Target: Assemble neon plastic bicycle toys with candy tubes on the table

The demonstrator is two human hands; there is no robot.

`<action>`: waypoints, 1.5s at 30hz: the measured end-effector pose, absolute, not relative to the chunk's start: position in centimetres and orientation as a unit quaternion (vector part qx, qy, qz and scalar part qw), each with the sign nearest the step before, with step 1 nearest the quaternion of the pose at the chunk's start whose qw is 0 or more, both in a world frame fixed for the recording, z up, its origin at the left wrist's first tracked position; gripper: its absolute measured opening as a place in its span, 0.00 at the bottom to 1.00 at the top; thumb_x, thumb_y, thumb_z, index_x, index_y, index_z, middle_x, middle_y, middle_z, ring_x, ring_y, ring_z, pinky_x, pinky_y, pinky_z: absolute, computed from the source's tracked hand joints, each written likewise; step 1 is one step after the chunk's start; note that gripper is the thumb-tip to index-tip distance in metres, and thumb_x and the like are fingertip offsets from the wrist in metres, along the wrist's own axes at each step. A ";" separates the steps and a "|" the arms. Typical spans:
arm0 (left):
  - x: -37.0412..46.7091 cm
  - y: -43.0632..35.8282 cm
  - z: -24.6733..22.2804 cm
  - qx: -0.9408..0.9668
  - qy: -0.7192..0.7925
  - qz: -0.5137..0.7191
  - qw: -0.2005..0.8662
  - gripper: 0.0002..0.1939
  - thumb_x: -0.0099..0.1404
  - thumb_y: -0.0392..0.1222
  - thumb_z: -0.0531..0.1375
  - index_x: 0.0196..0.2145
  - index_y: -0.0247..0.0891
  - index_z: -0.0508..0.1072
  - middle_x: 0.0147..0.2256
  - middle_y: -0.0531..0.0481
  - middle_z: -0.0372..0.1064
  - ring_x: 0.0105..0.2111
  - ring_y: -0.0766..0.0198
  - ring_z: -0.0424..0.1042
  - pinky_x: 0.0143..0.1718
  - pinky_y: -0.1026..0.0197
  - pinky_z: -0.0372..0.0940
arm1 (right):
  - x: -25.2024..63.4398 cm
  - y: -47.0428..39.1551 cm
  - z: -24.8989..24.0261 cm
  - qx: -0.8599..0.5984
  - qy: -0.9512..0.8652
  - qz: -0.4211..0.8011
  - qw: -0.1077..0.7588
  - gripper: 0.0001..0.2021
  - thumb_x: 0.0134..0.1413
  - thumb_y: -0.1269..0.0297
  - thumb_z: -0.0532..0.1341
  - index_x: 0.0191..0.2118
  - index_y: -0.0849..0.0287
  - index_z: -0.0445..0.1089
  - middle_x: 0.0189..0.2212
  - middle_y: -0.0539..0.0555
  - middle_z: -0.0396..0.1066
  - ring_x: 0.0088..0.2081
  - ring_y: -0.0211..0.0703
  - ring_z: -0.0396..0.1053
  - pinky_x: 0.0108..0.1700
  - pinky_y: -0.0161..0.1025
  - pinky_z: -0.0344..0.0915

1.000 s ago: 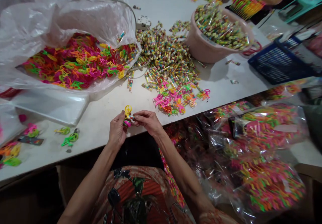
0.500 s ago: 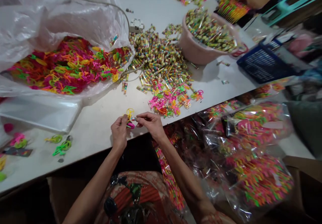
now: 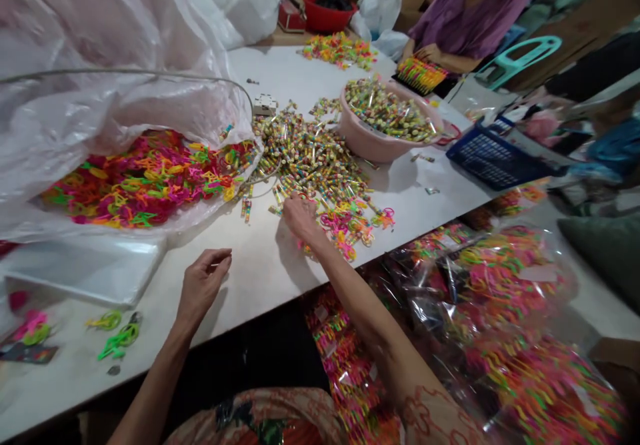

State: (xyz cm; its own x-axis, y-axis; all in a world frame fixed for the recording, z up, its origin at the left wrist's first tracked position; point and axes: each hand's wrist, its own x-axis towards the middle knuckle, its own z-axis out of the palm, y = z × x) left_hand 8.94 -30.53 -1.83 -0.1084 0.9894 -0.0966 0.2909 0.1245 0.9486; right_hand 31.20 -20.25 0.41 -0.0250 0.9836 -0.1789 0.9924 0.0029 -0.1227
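My left hand [image 3: 204, 284] hovers over the near table edge, fingers loosely bent, thumb apart, with nothing visible in it. Farther in, my right hand [image 3: 299, 217] reaches down where two piles meet, its fingers curled together. The fingertips are hidden, so what they hold, if anything, cannot be made out. Behind and right of it spreads a heap of small clear tubes with colourful contents [image 3: 313, 148]. Bright plastic figures with rings [image 3: 345, 228], pink, orange and green, lie just right of the right wrist.
A large plastic bag [image 3: 75, 145] of bright plastic pieces [image 3: 150, 175] lies open at left. A pink basin [image 3: 370, 140] of tubes and a blue basket [image 3: 493, 155] stand at right. Filled clear bags [image 3: 505, 265] lie below the table edge. A person in purple [image 3: 450, 25] sits across.
The hands have parted. The left moved left and no longer holds the yellow and pink plastic pieces; the right reached forward to the piles. The view has tilted up.
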 end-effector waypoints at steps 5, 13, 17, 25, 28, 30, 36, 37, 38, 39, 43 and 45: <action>5.5 -29.1 -1.1 0.553 0.639 0.432 0.315 0.14 0.57 0.52 0.59 0.34 0.40 0.77 0.34 0.48 0.75 0.33 0.61 0.73 0.35 0.59 0.69 | 30.2 -17.6 0.1 0.691 0.715 -0.095 0.044 0.16 0.57 0.74 0.51 0.46 0.66 0.72 0.46 0.66 0.71 0.46 0.51 0.68 0.45 0.43 0.60; 3.8 -21.5 -0.5 0.651 0.687 0.321 -0.018 0.17 0.62 0.35 0.51 0.45 0.36 0.75 0.46 0.37 0.71 0.50 0.49 0.68 0.53 0.46 0.61 | 28.6 -18.2 -0.8 0.677 0.729 -0.068 0.070 0.16 0.58 0.75 0.50 0.48 0.63 0.69 0.41 0.63 0.72 0.46 0.49 0.68 0.43 0.39 0.58; 4.0 -16.4 0.1 0.628 0.739 0.239 -0.050 0.18 0.63 0.39 0.51 0.47 0.32 0.73 0.50 0.31 0.68 0.54 0.42 0.63 0.57 0.39 0.55 | 28.1 -19.1 -2.6 0.692 0.720 -0.038 0.038 0.14 0.61 0.74 0.48 0.47 0.65 0.68 0.45 0.65 0.70 0.47 0.49 0.65 0.44 0.40 0.59; 3.7 -17.0 -2.6 0.636 0.712 0.296 0.005 0.14 0.55 0.37 0.58 0.41 0.36 0.73 0.46 0.34 0.71 0.52 0.41 0.64 0.56 0.37 0.53 | 24.0 -20.4 -2.9 0.672 0.732 -0.105 -0.025 0.16 0.61 0.76 0.47 0.49 0.61 0.65 0.47 0.64 0.69 0.46 0.47 0.67 0.42 0.39 0.60; 2.8 -18.8 -2.4 0.640 0.712 0.288 0.010 0.12 0.53 0.37 0.58 0.37 0.38 0.73 0.40 0.37 0.73 0.46 0.43 0.67 0.52 0.39 0.56 | 23.9 -21.7 -2.3 0.678 0.699 -0.189 -0.124 0.13 0.65 0.68 0.46 0.48 0.59 0.65 0.41 0.58 0.72 0.40 0.43 0.69 0.38 0.37 0.60; 2.3 -20.0 -2.1 0.658 0.695 0.289 0.025 0.08 0.55 0.38 0.57 0.33 0.40 0.73 0.37 0.41 0.74 0.43 0.47 0.69 0.52 0.41 0.55 | 24.5 -22.9 -2.3 0.667 0.661 -0.278 -0.205 0.13 0.64 0.61 0.48 0.46 0.58 0.66 0.32 0.53 0.72 0.32 0.40 0.69 0.34 0.35 0.60; 3.1 -23.1 -1.6 0.608 0.687 0.384 0.104 0.07 0.55 0.39 0.56 0.31 0.40 0.72 0.31 0.48 0.72 0.33 0.58 0.70 0.42 0.54 0.63 | 25.7 -26.4 -3.2 0.550 0.485 -0.574 -0.365 0.16 0.45 0.53 0.61 0.37 0.58 0.68 0.21 0.44 0.66 0.16 0.31 0.56 0.20 0.31 0.54; 3.4 -23.6 -1.5 0.576 0.692 0.418 0.118 0.08 0.55 0.41 0.56 0.32 0.40 0.73 0.31 0.49 0.72 0.32 0.60 0.70 0.39 0.57 0.64 | 25.6 -26.7 -3.2 0.545 0.453 -0.599 -0.373 0.17 0.42 0.53 0.63 0.36 0.59 0.68 0.21 0.44 0.66 0.16 0.30 0.55 0.20 0.31 0.53; 3.6 -24.2 -1.6 0.544 0.697 0.451 0.126 0.09 0.56 0.42 0.56 0.33 0.40 0.73 0.31 0.50 0.72 0.31 0.62 0.70 0.37 0.58 0.65 | 25.5 -27.0 -3.2 0.543 0.428 -0.614 -0.381 0.17 0.41 0.52 0.63 0.35 0.59 0.68 0.21 0.45 0.67 0.15 0.29 0.55 0.19 0.30 0.51; 3.8 -24.8 -1.6 0.511 0.701 0.480 0.131 0.09 0.56 0.43 0.57 0.34 0.40 0.73 0.31 0.51 0.71 0.30 0.64 0.69 0.36 0.60 0.65 | 25.3 -27.2 -3.2 0.542 0.411 -0.621 -0.389 0.18 0.40 0.51 0.64 0.34 0.59 0.68 0.21 0.45 0.68 0.15 0.29 0.54 0.19 0.30 0.51; 4.7 -27.4 -2.4 0.374 0.692 0.576 0.224 0.15 0.52 0.45 0.60 0.37 0.38 0.70 0.30 0.54 0.68 0.24 0.69 0.67 0.26 0.63 0.66 | 24.7 -27.6 -3.0 0.546 0.411 -0.609 -0.403 0.18 0.38 0.52 0.65 0.34 0.60 0.72 0.19 0.45 0.67 0.16 0.29 0.56 0.19 0.30 0.51; 5.1 -28.9 -2.8 0.290 0.668 0.618 0.298 0.20 0.46 0.44 0.63 0.38 0.38 0.66 0.30 0.55 0.67 0.23 0.70 0.68 0.22 0.65 0.65 | 24.4 -27.9 -3.0 0.541 0.411 -0.616 -0.398 0.18 0.38 0.52 0.65 0.34 0.60 0.73 0.19 0.46 0.67 0.16 0.29 0.57 0.20 0.30 0.51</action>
State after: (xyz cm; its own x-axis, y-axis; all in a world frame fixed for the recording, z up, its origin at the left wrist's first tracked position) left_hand 5.14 -28.93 -2.82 -0.6541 0.7553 -0.0408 0.0179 0.0695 0.9974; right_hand 24.38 -27.91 -2.99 -0.0972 0.9355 -0.3398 -0.0450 -0.3452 -0.9374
